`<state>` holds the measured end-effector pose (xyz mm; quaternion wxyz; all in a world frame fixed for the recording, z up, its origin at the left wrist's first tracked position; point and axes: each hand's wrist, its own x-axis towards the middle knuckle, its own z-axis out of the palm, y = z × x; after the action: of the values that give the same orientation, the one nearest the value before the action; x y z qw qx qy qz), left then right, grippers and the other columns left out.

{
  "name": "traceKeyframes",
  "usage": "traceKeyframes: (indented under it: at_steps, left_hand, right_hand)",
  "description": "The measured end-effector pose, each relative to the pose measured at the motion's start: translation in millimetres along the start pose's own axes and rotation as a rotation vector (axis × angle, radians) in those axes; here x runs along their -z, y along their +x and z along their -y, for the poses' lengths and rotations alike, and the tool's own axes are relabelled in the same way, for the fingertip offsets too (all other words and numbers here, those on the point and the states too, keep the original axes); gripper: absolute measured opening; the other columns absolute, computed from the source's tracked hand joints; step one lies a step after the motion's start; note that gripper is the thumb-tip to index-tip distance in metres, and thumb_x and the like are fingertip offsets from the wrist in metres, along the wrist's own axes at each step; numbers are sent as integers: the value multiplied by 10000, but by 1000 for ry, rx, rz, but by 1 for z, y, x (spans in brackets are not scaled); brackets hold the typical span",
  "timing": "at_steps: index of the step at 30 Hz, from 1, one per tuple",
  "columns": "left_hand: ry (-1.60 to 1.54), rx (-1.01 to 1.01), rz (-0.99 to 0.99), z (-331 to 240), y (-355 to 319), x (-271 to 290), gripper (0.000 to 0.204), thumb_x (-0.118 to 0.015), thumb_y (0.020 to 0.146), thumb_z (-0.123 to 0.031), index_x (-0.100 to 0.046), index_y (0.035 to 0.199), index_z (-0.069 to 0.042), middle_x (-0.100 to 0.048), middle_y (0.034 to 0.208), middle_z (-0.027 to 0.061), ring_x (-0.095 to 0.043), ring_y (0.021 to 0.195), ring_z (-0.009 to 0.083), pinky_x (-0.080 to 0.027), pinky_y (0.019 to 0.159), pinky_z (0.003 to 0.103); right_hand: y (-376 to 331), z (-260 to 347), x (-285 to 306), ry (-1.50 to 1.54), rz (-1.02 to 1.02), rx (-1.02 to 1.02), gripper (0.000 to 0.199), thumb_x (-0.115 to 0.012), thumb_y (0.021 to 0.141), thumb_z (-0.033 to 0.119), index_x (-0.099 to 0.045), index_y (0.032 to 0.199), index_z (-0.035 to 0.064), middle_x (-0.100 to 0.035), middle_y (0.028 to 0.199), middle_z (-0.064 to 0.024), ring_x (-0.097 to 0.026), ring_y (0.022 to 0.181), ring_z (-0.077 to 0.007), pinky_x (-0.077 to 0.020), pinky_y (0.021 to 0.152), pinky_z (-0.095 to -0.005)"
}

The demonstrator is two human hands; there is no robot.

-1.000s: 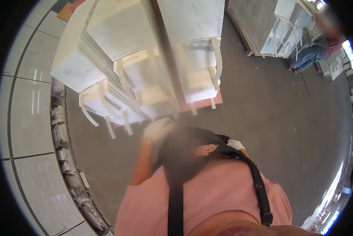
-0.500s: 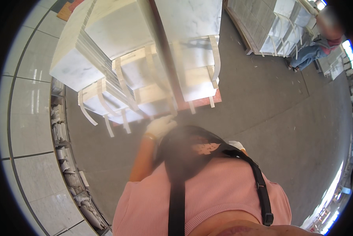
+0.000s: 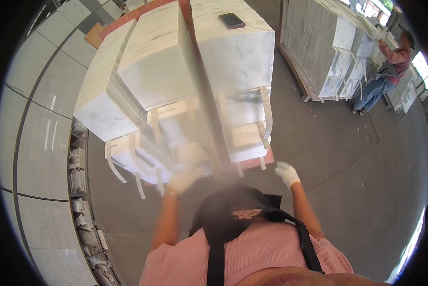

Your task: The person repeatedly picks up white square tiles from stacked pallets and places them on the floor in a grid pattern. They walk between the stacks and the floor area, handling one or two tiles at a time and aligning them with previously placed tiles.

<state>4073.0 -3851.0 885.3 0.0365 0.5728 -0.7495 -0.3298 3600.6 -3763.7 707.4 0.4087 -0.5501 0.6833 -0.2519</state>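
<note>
Both of my hands wear white knit gloves. My left hand [image 3: 185, 180] is at the near foot of a stack of white marble tiles [image 3: 152, 69], close to its hanging pale strips [image 3: 140, 185]; haze and motion blur its fingers, and I cannot see whether it touches anything. My right hand [image 3: 286, 174] is off the stack's near right corner, fingers loosely stretched forward and nothing visible in them. The tiles stand on edge in tight blocks, two tiers high, on a red base [image 3: 269, 157]. A dark phone [image 3: 231, 20] lies on top of the right block.
A second tile stack [image 3: 314, 40] on a wooden pallet stands at the far right, where another person [image 3: 390, 71] works. Along the left run large grey panels [image 3: 42, 167] and a rack of stone pieces [image 3: 83, 219]. Grey floor [image 3: 338, 205] lies to the right.
My right hand has come out from beside my body, reaching forward. The left hand has moved slightly left. My view has tilted up, bringing the phone and more of the other person into sight.
</note>
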Motion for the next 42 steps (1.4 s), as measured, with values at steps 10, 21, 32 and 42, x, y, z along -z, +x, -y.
traceKeyframes:
  at_steps: [10,21,32,42]
  left_hand:
    - [-356,-218,-661,-31,167,199,566,-624,984,-417,-591,1450,-97,-622,1425,207,-535,1384,324,-407,1142,423]
    - [317,166,-696,-34,351,344,674,-528,971,-549,-552,1458,-84,-561,1483,186,-511,1367,365,-401,1141,462]
    - [421,28,-955,-5,372,320,584,-527,968,-574,-613,1394,-183,-604,1437,115,-521,1358,302,-424,1116,473]
    - [395,58,-892,1,382,324,589,-508,963,-594,-630,1383,-200,-624,1427,91,-562,1316,325,-463,1069,472]
  right_hand:
    - [154,351,139,-179,-447,402,652,-747,919,280,-545,1467,-12,-623,1438,-192,-625,1303,-266,-479,1080,-359]
    - [333,534,177,-686,-447,274,825,-679,805,599,-511,1450,114,-669,1307,-229,-666,1165,-386,-529,970,-466]
    - [425,543,166,-946,-438,262,757,-745,706,561,-696,1217,4,-727,1153,-233,-687,1103,-361,-542,950,-435]
    - [424,547,181,-864,-375,331,810,-745,684,503,-643,1314,5,-698,1234,-277,-695,1145,-372,-559,958,-435]
